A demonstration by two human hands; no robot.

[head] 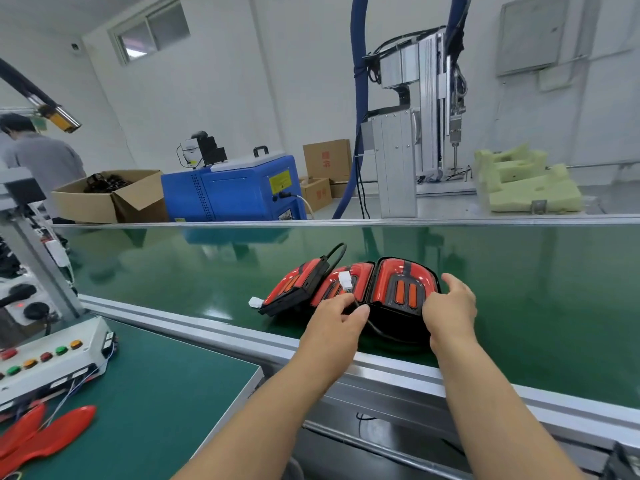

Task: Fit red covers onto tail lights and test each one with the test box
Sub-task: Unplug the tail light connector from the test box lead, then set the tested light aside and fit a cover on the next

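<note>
Bright, even white light fills the room, with some daylight at the high window (152,29); the glossy green belt (502,271) throws back soft glare and mirrored shapes, shadows are faint, and the wide lens bows the rails (346,221) toward slightly soft edges.

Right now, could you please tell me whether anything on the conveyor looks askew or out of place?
Yes: the left tail light sits tilted up on its edge, leaning against the middle tail light instead of lying flat. A white connector also rests loose on top of the middle one's red cover.
</note>
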